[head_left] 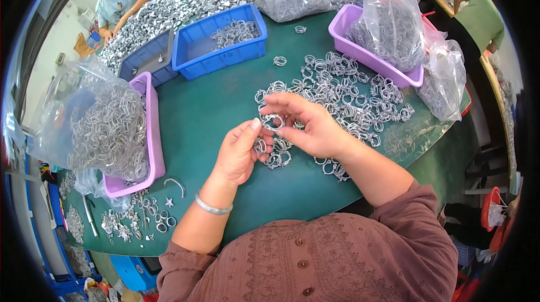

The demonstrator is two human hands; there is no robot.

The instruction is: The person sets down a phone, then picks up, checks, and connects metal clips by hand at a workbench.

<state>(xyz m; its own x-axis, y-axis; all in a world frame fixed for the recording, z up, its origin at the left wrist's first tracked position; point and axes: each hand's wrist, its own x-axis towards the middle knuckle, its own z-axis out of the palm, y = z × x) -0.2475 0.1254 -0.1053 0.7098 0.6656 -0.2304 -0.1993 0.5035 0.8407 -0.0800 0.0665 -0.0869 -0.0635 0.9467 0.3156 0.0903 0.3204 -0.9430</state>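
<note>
Both hands come close together over the green tabletop (197, 116). The right hand (315, 127) arches its fingers and thumb around a silver ring (273, 122), its thumb touching the ring's lower side; the left hand (238, 153) has its thumb tip just beside that ring, and a second ring (260, 145) sits against its curled fingers. How firmly either one is gripped, I cannot tell.

Nearest, the tabletop's edge bends past the brown top (304, 246), then slants up and away beyond the right forearm. Left of the left hand, a broad stretch of green gives room, bounded by a purple basket (154, 133) with a bulging clear bag of rings (107, 127). Near that basket's lower end lie small loose pieces, among them a star (169, 203). On the right, room is tighter: a spread pile of rings (349, 97) reaches under the right hand.

The held ring is thin-banded and shiny grey, with an open middle; its finer detail is too small to read.

Farther off, a blue bin (222, 61) with some rings and another purple basket (349, 48) hem the far side. Beyond the bin, silvery pieces (191, 7) heap up, and a person in pale blue (121, 1) bends over them.
</note>
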